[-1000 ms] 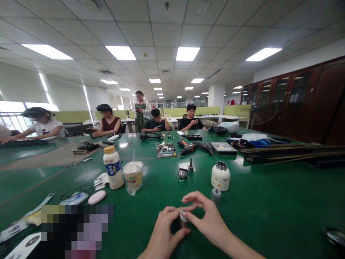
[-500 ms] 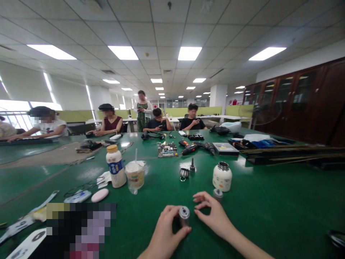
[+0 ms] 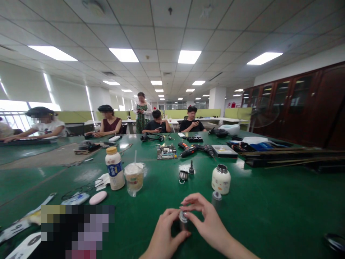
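A small metal cylinder (image 3: 184, 223) stands upright on the green table. My left hand (image 3: 165, 233) is closed round its left side, thumb at the front and fingers behind. From the right, my right hand (image 3: 206, 219) reaches over it, thumb and fingertips on the cylinder's top; anything pinched there is too small to make out. A second metal cylinder (image 3: 216, 200) stands behind my right hand, beside a cream-coloured open jar (image 3: 221, 180). Further back are a small round metal pot (image 3: 183, 175) and a dark metal fitting (image 3: 191, 167).
On the left are a milk bottle (image 3: 115, 169), a plastic cup with a straw (image 3: 134, 176) and a pink oval object (image 3: 98, 198). Further back lie a circuit board (image 3: 166, 151), power drills (image 3: 188, 149) and a flat box (image 3: 224, 151). Several people are across the table.
My right hand has moved left onto the top of the cylinder, its fingertips now touching it. My left hand keeps its hold. The view has shifted slightly.
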Motion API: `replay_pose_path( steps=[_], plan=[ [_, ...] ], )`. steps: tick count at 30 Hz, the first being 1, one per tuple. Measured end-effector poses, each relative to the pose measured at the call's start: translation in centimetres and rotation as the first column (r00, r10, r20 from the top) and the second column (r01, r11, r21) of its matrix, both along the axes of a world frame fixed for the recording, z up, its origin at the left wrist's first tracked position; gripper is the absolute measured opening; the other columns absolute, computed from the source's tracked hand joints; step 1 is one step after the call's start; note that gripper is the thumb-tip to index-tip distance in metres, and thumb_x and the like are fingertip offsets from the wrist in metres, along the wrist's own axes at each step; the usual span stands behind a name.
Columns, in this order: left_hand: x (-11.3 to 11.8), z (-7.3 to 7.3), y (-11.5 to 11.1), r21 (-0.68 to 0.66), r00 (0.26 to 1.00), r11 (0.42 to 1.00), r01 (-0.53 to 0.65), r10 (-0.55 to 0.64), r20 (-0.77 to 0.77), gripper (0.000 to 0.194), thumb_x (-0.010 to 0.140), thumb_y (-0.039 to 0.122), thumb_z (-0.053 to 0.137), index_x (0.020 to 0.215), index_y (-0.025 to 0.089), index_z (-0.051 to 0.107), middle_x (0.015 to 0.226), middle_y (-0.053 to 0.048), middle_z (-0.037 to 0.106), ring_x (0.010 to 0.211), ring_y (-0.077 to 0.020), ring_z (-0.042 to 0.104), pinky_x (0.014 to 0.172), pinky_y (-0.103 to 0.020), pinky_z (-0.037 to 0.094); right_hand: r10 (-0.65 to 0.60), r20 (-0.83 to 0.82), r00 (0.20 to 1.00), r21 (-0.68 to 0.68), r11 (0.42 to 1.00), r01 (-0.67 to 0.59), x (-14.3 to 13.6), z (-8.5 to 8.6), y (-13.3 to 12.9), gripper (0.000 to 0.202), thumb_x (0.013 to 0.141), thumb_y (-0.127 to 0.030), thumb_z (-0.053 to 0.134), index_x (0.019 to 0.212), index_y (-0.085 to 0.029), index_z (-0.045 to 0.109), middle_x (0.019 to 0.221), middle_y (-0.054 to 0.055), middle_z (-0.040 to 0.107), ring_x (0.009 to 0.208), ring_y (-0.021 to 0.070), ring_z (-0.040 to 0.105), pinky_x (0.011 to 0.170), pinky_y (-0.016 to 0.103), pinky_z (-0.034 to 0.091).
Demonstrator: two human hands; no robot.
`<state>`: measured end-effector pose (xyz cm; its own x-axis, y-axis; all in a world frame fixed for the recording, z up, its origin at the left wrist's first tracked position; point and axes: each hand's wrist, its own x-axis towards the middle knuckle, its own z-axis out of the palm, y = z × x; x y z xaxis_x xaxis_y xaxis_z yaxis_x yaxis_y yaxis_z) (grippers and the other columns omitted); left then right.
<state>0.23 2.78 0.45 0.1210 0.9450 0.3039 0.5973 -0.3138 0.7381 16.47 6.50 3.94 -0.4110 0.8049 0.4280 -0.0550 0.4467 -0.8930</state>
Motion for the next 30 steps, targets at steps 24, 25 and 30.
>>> replay_pose_path(
  steps=[24,25,30],
  plan=[
    [-0.1,-0.4,0.0,0.037,1.000,0.999,0.000,0.000,-0.002,0.040,0.071,0.021,0.078,0.110,0.024,0.068,0.109,-0.005,0.066,0.102,-0.0242,0.058,0.091,-0.035,0.043,-0.047,0.109,0.993,0.058,0.997,0.041,-0.1,-0.3,-0.3,0.026,0.078,-0.013,0.066,0.100,-0.022,0.059,0.102,0.003,0.067,0.086,0.0182,0.069,0.083,0.034,0.054],
    [-0.1,-0.4,0.0,0.038,1.000,0.999,0.003,-0.003,-0.007,0.041,0.071,0.021,0.078,0.111,0.025,0.067,0.109,-0.005,0.065,0.102,-0.0242,0.058,0.092,-0.035,0.043,-0.061,0.107,0.992,0.059,0.997,0.054,-0.2,-0.3,-0.3,0.023,0.078,-0.013,0.066,0.098,-0.022,0.060,0.101,0.003,0.067,0.085,0.0180,0.070,0.082,0.033,0.055],
    [0.0,-0.2,-0.2,0.006,1.000,1.000,-0.006,0.006,-0.011,0.041,0.072,0.023,0.076,0.111,0.024,0.067,0.108,-0.006,0.066,0.102,-0.0247,0.058,0.093,-0.037,0.043,-0.151,-0.001,0.989,0.055,0.987,0.150,0.2,-0.7,1.3,0.021,0.079,-0.018,0.065,0.097,-0.021,0.056,0.096,0.004,0.068,0.084,0.0192,0.070,0.084,0.035,0.054]
  ],
)
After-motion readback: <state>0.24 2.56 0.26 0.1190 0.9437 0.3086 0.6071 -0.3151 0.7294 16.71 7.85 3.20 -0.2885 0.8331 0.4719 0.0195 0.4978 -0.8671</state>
